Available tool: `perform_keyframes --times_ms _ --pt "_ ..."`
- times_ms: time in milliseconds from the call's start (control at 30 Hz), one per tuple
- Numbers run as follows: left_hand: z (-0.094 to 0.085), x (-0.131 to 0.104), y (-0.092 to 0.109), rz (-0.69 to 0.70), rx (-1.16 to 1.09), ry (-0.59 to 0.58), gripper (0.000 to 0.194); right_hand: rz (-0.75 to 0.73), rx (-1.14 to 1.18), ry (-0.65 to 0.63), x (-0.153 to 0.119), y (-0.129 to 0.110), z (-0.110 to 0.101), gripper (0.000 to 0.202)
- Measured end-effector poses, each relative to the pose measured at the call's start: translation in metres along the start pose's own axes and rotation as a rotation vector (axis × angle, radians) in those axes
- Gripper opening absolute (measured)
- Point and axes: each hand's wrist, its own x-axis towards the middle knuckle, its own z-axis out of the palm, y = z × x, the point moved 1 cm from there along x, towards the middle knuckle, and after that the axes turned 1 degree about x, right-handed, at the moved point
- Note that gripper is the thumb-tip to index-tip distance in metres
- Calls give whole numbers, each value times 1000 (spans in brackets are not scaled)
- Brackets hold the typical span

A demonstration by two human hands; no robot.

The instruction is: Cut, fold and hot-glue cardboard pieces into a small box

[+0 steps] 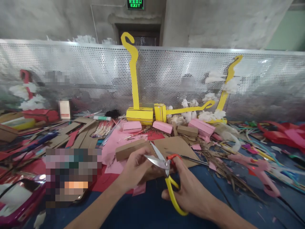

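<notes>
My right hand is closed around the yellow handles of a pair of scissors. Their metal blades stand apart and point up and left toward my other hand. My left hand has its fingers bent together by the lower blade; what they pinch is hidden. Brown cardboard shows below the blades, between my hands. Just behind my left hand lies a folded cardboard block. A red-orange handle shows at my right fingers, beside a thin dark tool lying on a flat cardboard sheet.
Yellow hook-necked forms stand along a perforated metal screen. Small pink blocks sit in front of them. A pink glue gun with its cord lies at right. Cardboard strips and a purple-rimmed container are at left.
</notes>
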Motion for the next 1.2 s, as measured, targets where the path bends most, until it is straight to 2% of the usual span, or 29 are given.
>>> perform_keyframes --times_ms 167,233,400,600,700,800,900,1000,1100,1200 --pt "2 -3 -9 -57 -86 22 29 -35 68 -31 0 2 3 41" --pt "0 -3 -11 -65 -93 40 30 -25 60 -29 2 4 3 40" --pt "0 -1 -11 -33 -159 3 31 28 70 -43 4 10 4 46" --pt "3 3 -7 27 -94 -32 24 47 150 -6 8 22 7 27" --pt "3 4 -3 24 -93 17 25 41 116 29 9 20 3 32" --pt "1 5 3 62 -44 111 25 15 75 41 7 11 -3 48" --pt "-1 6 7 126 -18 89 23 -12 35 33 5 3 -6 60" --pt "-4 6 2 101 -46 40 20 -3 -30 20 4 2 -5 60" --pt "-5 4 -7 25 -79 42 18 24 -60 15 2 3 -2 57" --pt "-4 3 -12 11 -134 34 19 20 -51 2 0 3 0 49"
